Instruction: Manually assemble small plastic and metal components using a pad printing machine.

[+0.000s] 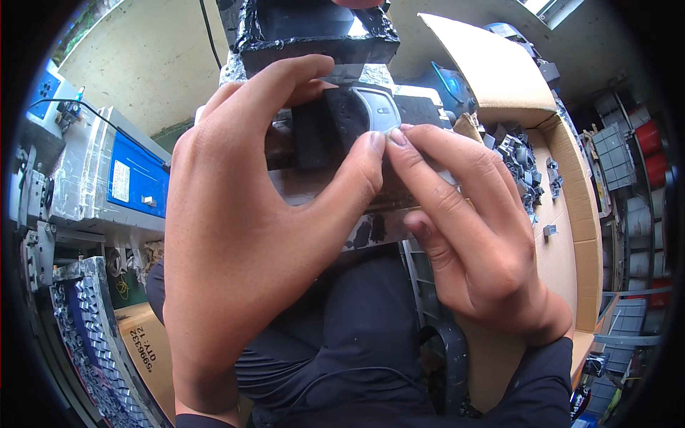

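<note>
The left hand [250, 171] arches over a black block [317, 135], its thumb tip at the near edge of a curved grey piece [382, 107] seated against the block's right side, though whether its fingers grip anything cannot be told. The right hand [474, 228] is loosely open, index and middle fingertips at that piece's near corner, just beside the left thumb, while its own thumb stands apart below. Beyond the left fingers sits a black box [321, 51]; right of the right hand, an open cardboard box [585, 235] holds small dark parts [515, 160].
</note>
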